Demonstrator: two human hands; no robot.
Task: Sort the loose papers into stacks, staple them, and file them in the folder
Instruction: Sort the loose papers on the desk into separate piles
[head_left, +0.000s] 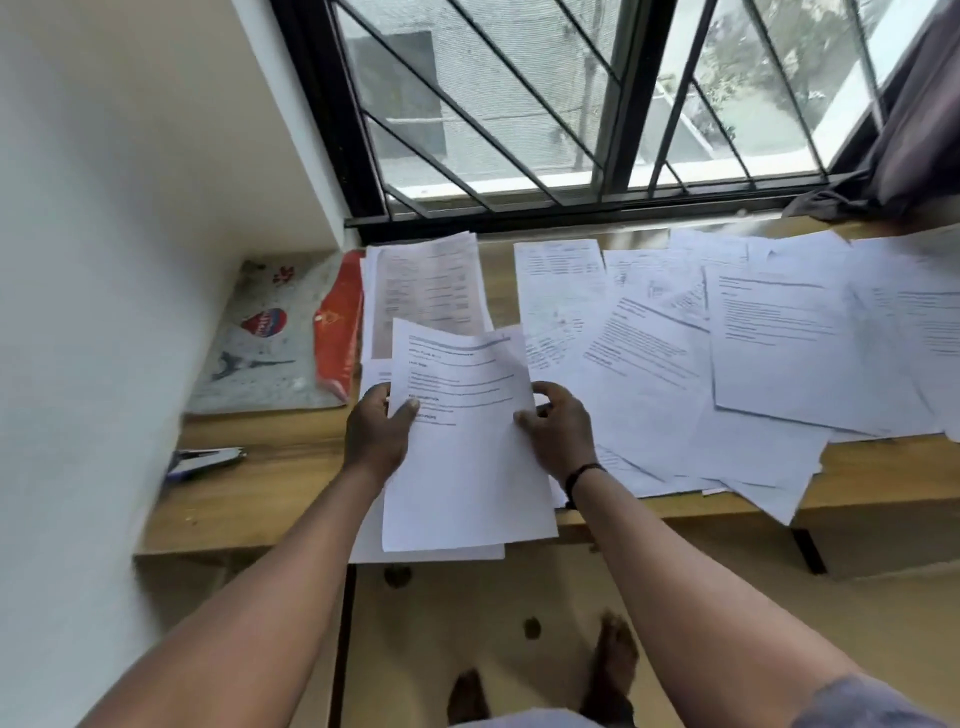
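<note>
I hold a printed white sheet (467, 447) over the desk's front edge with both hands. My left hand (376, 431) pinches its left edge, thumb on top. My right hand (558, 431) grips its right edge. Under the sheet lies a small stack of papers (431, 555) that overhangs the desk. Another stack (431, 286) lies behind it near the window. Many loose printed papers (727, 353) spread over the right half of the wooden desk (270, 483). A patterned folder (265, 338) and a red folder (340, 327) lie at the far left. A stapler (208, 460) lies by the left wall.
A white wall (104, 260) bounds the desk on the left. A barred window (571, 104) runs along the back, with a dark curtain (919, 104) at the right. Some papers (779, 499) hang over the front edge. My bare feet (613, 660) stand on the floor below.
</note>
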